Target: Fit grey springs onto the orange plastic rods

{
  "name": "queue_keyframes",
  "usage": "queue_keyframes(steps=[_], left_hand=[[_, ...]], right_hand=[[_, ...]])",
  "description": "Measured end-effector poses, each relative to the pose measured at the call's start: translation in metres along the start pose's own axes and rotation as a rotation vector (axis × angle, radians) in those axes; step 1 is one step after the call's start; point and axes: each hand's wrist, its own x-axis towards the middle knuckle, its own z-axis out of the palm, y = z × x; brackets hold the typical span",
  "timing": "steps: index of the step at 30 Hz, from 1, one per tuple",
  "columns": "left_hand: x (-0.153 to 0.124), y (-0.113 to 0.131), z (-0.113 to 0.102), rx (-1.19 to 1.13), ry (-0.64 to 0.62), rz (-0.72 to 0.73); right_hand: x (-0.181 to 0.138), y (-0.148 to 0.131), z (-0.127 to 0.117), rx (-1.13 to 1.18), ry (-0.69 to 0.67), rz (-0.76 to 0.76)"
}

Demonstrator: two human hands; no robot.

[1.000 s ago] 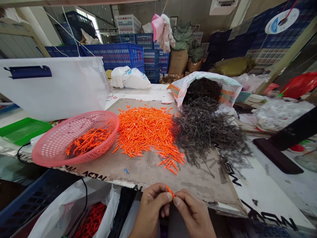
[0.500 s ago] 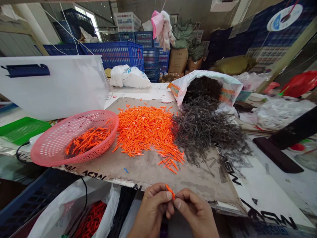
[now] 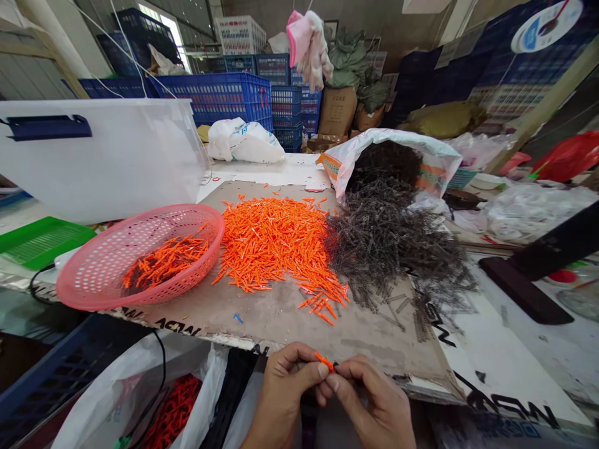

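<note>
At the table's front edge, my left hand (image 3: 292, 380) pinches a small orange plastic piece (image 3: 324, 360) between thumb and forefinger. My right hand (image 3: 367, 396) is closed at the piece's right end, its fingertips on a small dark part (image 3: 336, 365), which looks like the end of a spring. Most of that part is hidden by the fingers. Beyond the hands lies a heap of like orange pieces (image 3: 276, 240). Touching it on the right is a tangled pile of dark coil springs (image 3: 384, 237), which spills from a white sack (image 3: 339, 159).
A pink basket (image 3: 88, 284) holding orange and dark pieces stands at left, before a translucent bin (image 3: 140, 162) and beside a green tray (image 3: 42, 240). A black stand (image 3: 524, 290) is at right. Below the edge hangs a white bag (image 3: 107, 386) with red pieces inside.
The orange piece has tilted flatter, and a dark end now shows between it and my right fingertips. Both hands stay in nearly the same place.
</note>
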Motion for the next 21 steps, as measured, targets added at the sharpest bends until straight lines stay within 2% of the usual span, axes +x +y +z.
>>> queue_keyframes(steps=[9, 13, 18, 21], left_hand=[[0.002, 0.003, -0.002, 0.098, -0.045, -0.030], [0.001, 0.006, -0.002, 0.184, -0.067, -0.009], [0.002, -0.001, -0.003, 0.035, 0.002, -0.135], [0.003, 0.000, -0.005, -0.037, 0.018, -0.146]], right_hand=[[0.000, 0.002, -0.002, -0.049, -0.019, 0.000], [0.002, 0.005, -0.005, 0.043, -0.109, 0.059], [0.006, 0.013, -0.004, 0.264, -0.267, 0.265], [0.011, 0.019, -0.008, 0.221, -0.375, 0.282]])
